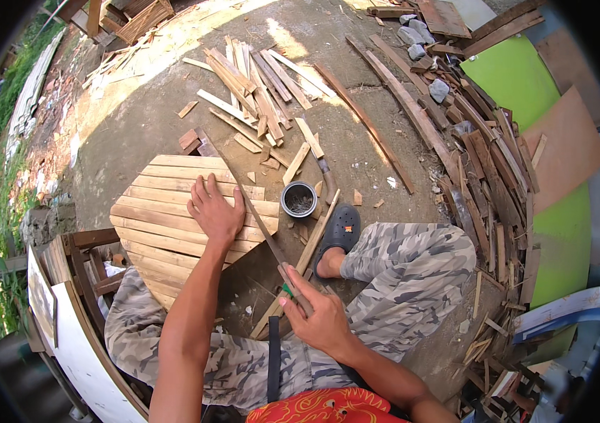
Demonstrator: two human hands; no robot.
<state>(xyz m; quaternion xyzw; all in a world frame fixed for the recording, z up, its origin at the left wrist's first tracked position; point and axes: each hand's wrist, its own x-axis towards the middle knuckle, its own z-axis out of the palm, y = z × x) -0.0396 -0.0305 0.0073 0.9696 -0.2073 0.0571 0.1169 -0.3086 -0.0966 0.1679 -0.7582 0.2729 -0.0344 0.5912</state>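
Note:
A panel of pale wooden slats (166,201) lies tilted across my left leg, its outline many-sided. My left hand (215,211) presses flat on its right part, fingers spread. In my right hand (316,315) is the handle end of a long, thin-bladed saw (261,224), seen nearly edge-on. Its blade slants up and left across the panel's right side, where several slat ends stick out beyond it. Fingers hide most of the handle; a bit of green shows by them. Right of the panel stands a round tin (299,199) holding what look like nails.
A long wood strip (310,243) lies beside my right shoe (340,229). A hammer (327,176) lies partly hidden behind the tin. Loose wood strips (257,92) are heaped ahead, and a large scrap wood pile (486,169) lines the right. A white-topped wooden piece (78,352) stands at left.

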